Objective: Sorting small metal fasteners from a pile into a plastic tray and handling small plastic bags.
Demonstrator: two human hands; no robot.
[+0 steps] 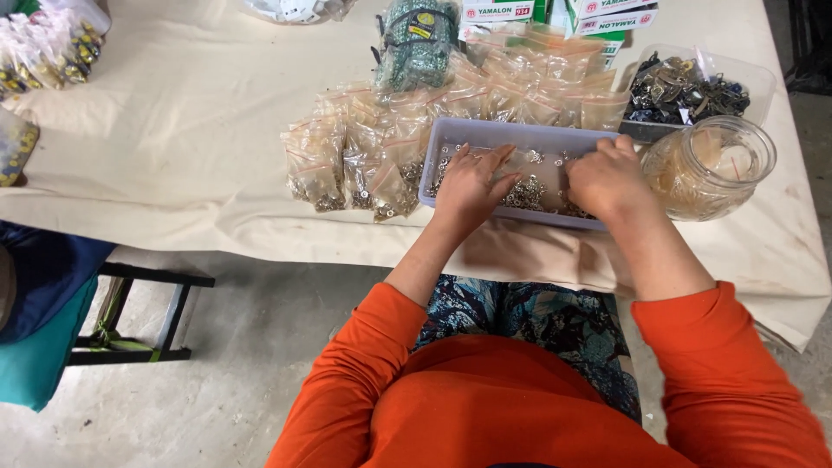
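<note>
Shallow rectangular grey plastic tray on cream cloth-covered table, holds heap of small shiny metal rings. Left hand inside tray, fingers spread flat, palm down, touching rings, grasping nothing. Right hand at tray's right end, fingers curled down into rings; grip hidden, cannot tell. Left of tray: pile of small clear crinkly bags with metal bits. Right of tray: round glass jar, touching or just beside. Behind jar: clear tub of dark metal parts.

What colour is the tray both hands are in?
Pale lavender-grey tray, seen in the head view.
</note>
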